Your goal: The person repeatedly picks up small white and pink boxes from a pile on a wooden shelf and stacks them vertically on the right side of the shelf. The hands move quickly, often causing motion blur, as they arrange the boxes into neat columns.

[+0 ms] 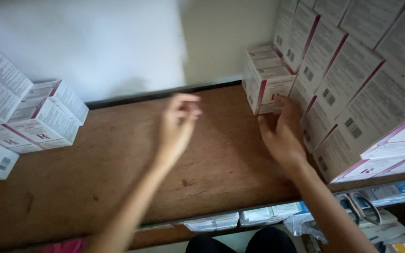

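Observation:
My right hand [283, 133] rests on the brown wooden shelf [118, 173], fingers spread against the bottom of a short stack of white-and-magenta cartons [266, 77] at the back right. My left hand [176, 126] hovers above the middle of the shelf, blurred, fingers loosely apart and holding nothing. A tall leaning row of the same cartons [352, 89] fills the right side, just beside my right hand.
A pile of similar white-and-magenta cartons [29, 117] sits at the left end of the shelf. A white wall [94, 42] backs the shelf. Below the front edge lie more small boxes [258, 215] and packets [380, 211].

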